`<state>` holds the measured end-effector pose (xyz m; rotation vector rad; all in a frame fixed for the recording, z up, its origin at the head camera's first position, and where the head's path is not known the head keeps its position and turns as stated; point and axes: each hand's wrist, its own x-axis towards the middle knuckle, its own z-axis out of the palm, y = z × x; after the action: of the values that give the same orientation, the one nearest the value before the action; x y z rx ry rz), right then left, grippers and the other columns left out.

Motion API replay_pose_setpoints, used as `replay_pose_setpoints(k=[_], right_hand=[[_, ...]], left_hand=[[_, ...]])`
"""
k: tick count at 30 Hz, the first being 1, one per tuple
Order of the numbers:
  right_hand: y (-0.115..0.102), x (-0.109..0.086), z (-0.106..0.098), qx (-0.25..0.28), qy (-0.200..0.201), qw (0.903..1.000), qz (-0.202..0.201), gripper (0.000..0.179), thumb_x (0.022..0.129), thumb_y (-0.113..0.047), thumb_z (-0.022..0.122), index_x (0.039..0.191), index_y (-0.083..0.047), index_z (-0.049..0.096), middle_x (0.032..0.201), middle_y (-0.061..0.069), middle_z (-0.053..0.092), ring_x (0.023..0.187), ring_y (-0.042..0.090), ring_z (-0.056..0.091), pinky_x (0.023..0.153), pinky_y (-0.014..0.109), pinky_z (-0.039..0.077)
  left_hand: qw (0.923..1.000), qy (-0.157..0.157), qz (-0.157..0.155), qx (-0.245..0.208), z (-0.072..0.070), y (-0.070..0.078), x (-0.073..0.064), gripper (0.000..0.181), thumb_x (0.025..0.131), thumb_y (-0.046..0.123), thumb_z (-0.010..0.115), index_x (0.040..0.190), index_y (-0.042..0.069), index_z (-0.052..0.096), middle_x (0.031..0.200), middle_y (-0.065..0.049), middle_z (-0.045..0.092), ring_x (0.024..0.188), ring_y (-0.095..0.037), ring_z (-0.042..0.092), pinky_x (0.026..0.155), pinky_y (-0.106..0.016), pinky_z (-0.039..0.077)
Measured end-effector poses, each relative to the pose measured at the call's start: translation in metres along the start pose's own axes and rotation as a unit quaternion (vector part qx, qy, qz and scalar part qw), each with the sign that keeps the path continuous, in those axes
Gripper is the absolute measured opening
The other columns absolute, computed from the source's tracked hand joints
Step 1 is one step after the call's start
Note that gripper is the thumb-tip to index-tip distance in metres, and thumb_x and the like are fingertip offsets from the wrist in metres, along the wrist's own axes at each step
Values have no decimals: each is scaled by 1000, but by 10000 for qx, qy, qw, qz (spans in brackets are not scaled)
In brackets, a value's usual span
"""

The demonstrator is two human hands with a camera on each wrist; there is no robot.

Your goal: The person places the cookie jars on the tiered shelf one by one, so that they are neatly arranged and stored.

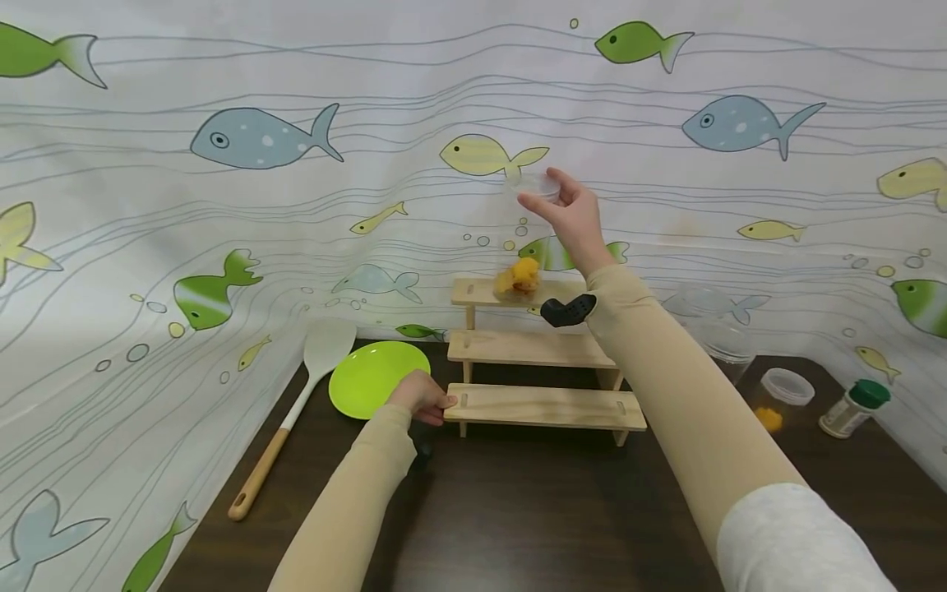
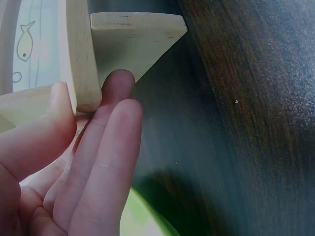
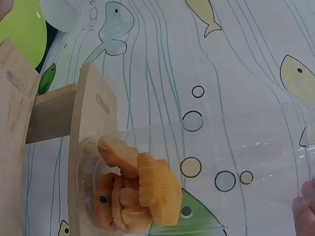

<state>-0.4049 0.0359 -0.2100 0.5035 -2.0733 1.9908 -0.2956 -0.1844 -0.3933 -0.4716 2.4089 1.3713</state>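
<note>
My left hand pinches the left end of the lowest step of a three-step wooden stand. In the left wrist view, the thumb lies on one face of that wooden board and the fingers on the other. My right hand is raised above the top step, thumb and fingers around the upper end of a tall clear plastic jar. The jar's base is at the top step, left of its middle. Orange, scallop-edged shaped pieces lie in the bottom of the jar.
A lime-green plate and a white spatula with a wooden handle lie left of the stand. At right stand clear containers, a small tub with orange contents and a green-capped shaker. A fish-patterned sheet backs the dark table.
</note>
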Motion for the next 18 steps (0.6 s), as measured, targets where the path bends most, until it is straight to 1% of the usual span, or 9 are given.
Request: replay_pose_setpoints(k=[5, 6, 9, 11, 15, 16, 18], right_hand=[[2, 3, -1, -43, 3, 10000, 34, 81, 79, -27, 78, 146, -15, 36, 144, 3, 46, 112, 14, 53, 103, 25, 44], [3, 4, -1, -80, -7, 10000, 25, 81, 79, -27, 78, 147, -15, 36, 146, 2, 44, 114, 13, 52, 104, 24, 43], [4, 6, 0, -288, -72, 9996, -30, 82, 80, -31, 77, 148, -15, 33, 150, 1, 38, 119, 13, 50, 107, 23, 39], [5, 8, 2, -425, -113, 9990, -92, 83, 80, -33, 76, 148, -14, 32, 150, 2, 37, 123, 12, 48, 108, 22, 38], [9, 9, 5, -697, -143, 9972, -218, 85, 81, -36, 75, 149, -13, 29, 148, 4, 40, 123, 10, 48, 107, 22, 39], [10, 9, 5, -779, -147, 9966, -237, 85, 81, -37, 74, 149, -13, 29, 146, 6, 43, 119, 11, 49, 106, 21, 39], [11, 9, 5, -957, -164, 9950, -231, 85, 82, -40, 73, 150, -14, 28, 148, 6, 41, 119, 10, 48, 106, 21, 38]], left_hand=[[9999, -104, -91, -27, 0, 0, 6, 27, 83, 9, 73, 99, -12, 66, 87, -22, 69, 78, -30, 70, 68, -37, 60], [9998, -179, -83, -46, -1, 0, 9, 28, 81, 10, 74, 97, -12, 67, 85, -21, 69, 75, -30, 70, 65, -37, 61], [9997, -217, -110, -29, -2, -1, 12, 29, 80, 11, 75, 96, -12, 66, 84, -22, 69, 74, -29, 70, 64, -36, 61], [9998, -192, -108, -36, -2, 0, 11, 30, 81, 11, 75, 97, -12, 66, 86, -22, 69, 75, -29, 70, 65, -36, 61], [10000, -39, -47, -2, -2, 2, 1, 29, 83, 10, 72, 100, -12, 66, 87, -21, 69, 77, -28, 70, 69, -37, 60], [10000, -35, -11, -7, -1, 2, -2, 29, 84, 10, 72, 101, -13, 65, 88, -22, 69, 77, -29, 70, 71, -38, 60], [10000, -41, 46, -1, -1, 2, -5, 29, 85, 10, 71, 102, -13, 65, 89, -22, 69, 78, -29, 70, 73, -39, 60]])
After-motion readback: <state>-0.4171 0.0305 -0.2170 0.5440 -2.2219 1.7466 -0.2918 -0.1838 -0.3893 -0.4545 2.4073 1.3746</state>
